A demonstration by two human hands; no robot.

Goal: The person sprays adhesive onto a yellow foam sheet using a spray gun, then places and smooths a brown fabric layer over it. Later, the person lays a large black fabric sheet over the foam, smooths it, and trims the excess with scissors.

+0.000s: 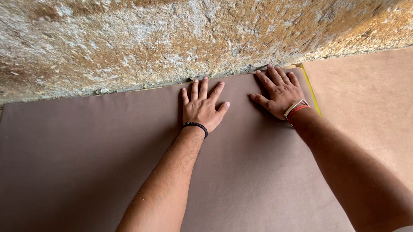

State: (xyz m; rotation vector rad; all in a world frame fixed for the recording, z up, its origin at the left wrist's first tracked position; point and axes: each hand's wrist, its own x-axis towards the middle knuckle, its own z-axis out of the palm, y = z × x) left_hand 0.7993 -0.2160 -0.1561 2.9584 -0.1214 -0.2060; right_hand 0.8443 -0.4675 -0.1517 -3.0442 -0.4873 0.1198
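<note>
While both the left hand [201,107] and right hand [279,91] lie flat, fingers spread and gripping nothing, on the brown sheet [103,165], its far edge meets a rough stone wall [167,35], with yellow tape [311,87] and paler sheeting [380,105] just beside the right hand.

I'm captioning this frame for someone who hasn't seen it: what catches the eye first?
Two bare hands pressed flat on a brown sheet: the left hand at centre, the right hand near the sheet's top right corner. Just beyond the fingertips rises a rough, mottled stone wall. A yellow strip edges the sheet's right side.
</note>
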